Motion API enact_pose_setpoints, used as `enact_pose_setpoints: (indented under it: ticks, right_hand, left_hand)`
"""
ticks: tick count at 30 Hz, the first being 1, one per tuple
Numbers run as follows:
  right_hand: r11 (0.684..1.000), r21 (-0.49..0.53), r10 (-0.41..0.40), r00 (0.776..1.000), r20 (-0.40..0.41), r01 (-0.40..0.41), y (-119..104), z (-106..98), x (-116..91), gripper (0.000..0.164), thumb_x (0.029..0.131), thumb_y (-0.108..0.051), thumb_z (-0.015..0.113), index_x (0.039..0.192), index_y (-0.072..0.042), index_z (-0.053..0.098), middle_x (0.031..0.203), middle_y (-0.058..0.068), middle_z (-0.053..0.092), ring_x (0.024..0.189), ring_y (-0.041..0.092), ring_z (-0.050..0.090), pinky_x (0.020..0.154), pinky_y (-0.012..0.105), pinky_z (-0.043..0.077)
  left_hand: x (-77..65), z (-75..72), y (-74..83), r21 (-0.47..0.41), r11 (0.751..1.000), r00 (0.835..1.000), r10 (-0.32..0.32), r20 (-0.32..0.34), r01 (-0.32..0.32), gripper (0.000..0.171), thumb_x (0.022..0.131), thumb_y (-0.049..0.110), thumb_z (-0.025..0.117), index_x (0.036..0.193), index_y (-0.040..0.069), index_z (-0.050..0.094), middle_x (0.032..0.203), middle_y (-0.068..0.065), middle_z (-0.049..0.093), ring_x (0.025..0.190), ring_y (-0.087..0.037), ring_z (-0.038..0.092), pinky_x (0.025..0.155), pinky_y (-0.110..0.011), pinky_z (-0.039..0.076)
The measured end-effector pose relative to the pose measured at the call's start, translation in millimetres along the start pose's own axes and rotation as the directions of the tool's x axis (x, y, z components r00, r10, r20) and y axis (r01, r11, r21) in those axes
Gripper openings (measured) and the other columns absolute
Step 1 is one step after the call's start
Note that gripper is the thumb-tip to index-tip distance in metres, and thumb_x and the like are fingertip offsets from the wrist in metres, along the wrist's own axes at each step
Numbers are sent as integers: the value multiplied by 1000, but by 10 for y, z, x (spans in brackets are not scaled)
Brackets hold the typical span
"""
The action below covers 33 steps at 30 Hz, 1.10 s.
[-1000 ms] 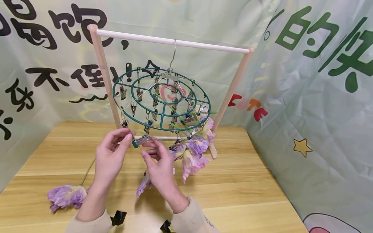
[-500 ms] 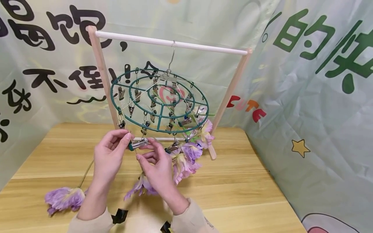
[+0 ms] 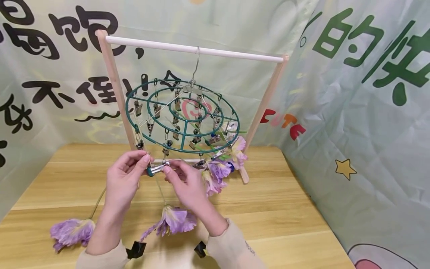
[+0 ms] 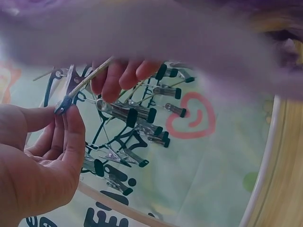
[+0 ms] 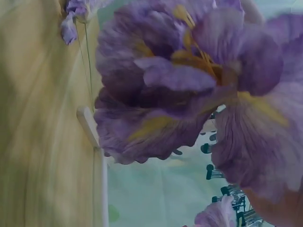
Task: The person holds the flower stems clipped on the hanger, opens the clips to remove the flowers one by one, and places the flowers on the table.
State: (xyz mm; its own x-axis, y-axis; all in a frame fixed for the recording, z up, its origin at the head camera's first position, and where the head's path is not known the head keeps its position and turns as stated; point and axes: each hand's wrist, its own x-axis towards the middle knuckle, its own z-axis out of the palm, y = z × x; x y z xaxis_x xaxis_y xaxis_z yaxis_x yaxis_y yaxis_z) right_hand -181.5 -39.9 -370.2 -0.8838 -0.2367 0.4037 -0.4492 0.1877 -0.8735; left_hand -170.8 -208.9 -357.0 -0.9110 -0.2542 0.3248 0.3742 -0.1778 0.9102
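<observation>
A purple artificial flower (image 3: 174,220) hangs head-down, its thin stem (image 4: 90,80) rising to the dark green tips of a metal clip (image 3: 158,169). My left hand (image 3: 124,181) pinches the stem's upper end right at those tips, thumb against forefinger. From the other side, my right hand (image 3: 189,183) grips the clip's bare metal end between thumb and fingers. The clip dangles from the front of a round green clip hanger (image 3: 183,144). In the right wrist view, large purple petals (image 5: 175,104) cover most of the hand.
A wooden stand with a white rod (image 3: 151,44) carries the hanger. Several flowers (image 3: 220,170) hang at its right side, and other clips (image 3: 138,108) dangle around it. Another purple flower (image 3: 72,231) lies on the table at left. Printed cloth (image 3: 369,149) encloses the table.
My right thumb has moved up from below onto the clip's metal end. The flower now hangs in view between my wrists, where my right hand partly covered it before.
</observation>
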Motion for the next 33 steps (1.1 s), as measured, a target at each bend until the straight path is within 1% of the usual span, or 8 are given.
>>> enact_pose_setpoints:
  ticks: [3,6,10,12,17,20,27,33]
  right_hand:
    - [999,-46,8,999,31,-6,-17,-35,26,31,106,-31,62,117,-4,72,98,9,76,81,18,73,74,24,61]
    - [996,-92,-4,998,67,11,-23,-61,55,30,107,-33,60,110,-5,71,96,8,75,80,8,68,74,23,60]
    - [984,-170,-34,993,117,54,-23,-86,104,31,108,-34,56,103,-7,70,91,5,73,80,9,67,74,21,59]
    - [973,-215,-53,989,138,82,-20,-97,125,32,109,-35,54,98,-9,68,86,1,69,78,8,65,72,19,57]
    - [945,-286,-113,977,178,161,-2,-121,154,31,109,-34,53,86,-14,60,74,-4,55,65,5,49,59,19,44]
    - [933,-309,-130,973,189,184,7,-125,159,32,109,-34,53,84,-15,57,71,-4,50,62,7,44,56,20,37]
    - [930,-305,-155,971,184,206,34,-115,153,29,109,-29,55,83,-15,54,72,-3,46,65,8,42,59,19,35]
    - [931,-277,-196,966,171,238,56,-109,156,28,109,-24,57,83,-14,52,73,-2,45,65,8,40,60,19,34]
  left_hand:
    - [-2,-1,3,-3,1000,1000,-1,12,1,14,98,-5,67,110,-13,65,91,-4,76,80,-12,72,70,-22,61]
    - [-6,-1,9,-3,1000,1000,-3,21,3,16,99,-4,66,111,-15,63,91,-4,76,81,-12,72,70,-22,61]
    - [-2,-4,28,4,1000,1000,-12,23,12,19,99,-1,68,112,-15,63,91,-3,76,83,-12,72,72,-22,61]
    - [0,-9,36,8,1000,1000,-15,25,15,20,99,0,68,112,-15,63,91,-4,76,83,-13,72,72,-22,61]
    - [-4,-31,43,9,1000,999,-24,32,23,14,100,2,68,110,-8,67,92,-5,76,83,-14,72,72,-23,61]
    - [-7,-42,43,16,999,999,-31,32,30,9,100,3,69,108,-2,69,93,-4,76,84,-14,72,71,-23,62]
    - [-12,-44,33,17,999,999,-31,38,31,18,100,2,67,113,-11,64,93,-4,75,85,-16,72,71,-24,62]
    - [-8,-38,30,14,1000,999,-27,43,27,15,100,2,67,112,-8,66,94,-4,75,86,-15,72,72,-24,62]
